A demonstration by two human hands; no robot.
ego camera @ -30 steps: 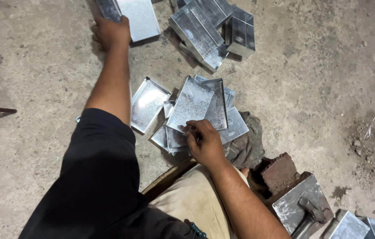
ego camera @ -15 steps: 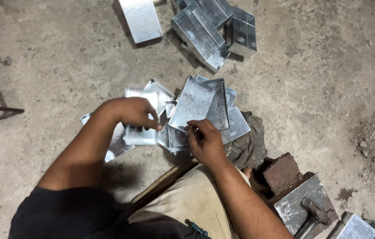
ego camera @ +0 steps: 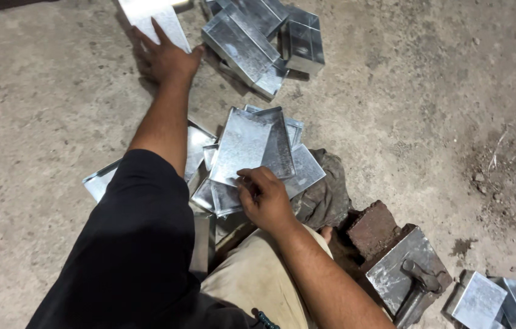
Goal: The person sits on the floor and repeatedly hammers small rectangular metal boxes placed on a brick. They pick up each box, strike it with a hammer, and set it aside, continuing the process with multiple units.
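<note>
Two hands: left flat on far sheet, right pinching tray stack.

black short sleeve, tan trousers (bare forearms)

Flat sheet, upper left of frame: pale galvanized, lying on concrete. Tray, centre: shallow, shiny (edges folded up), tilted atop a loose stack.
</note>
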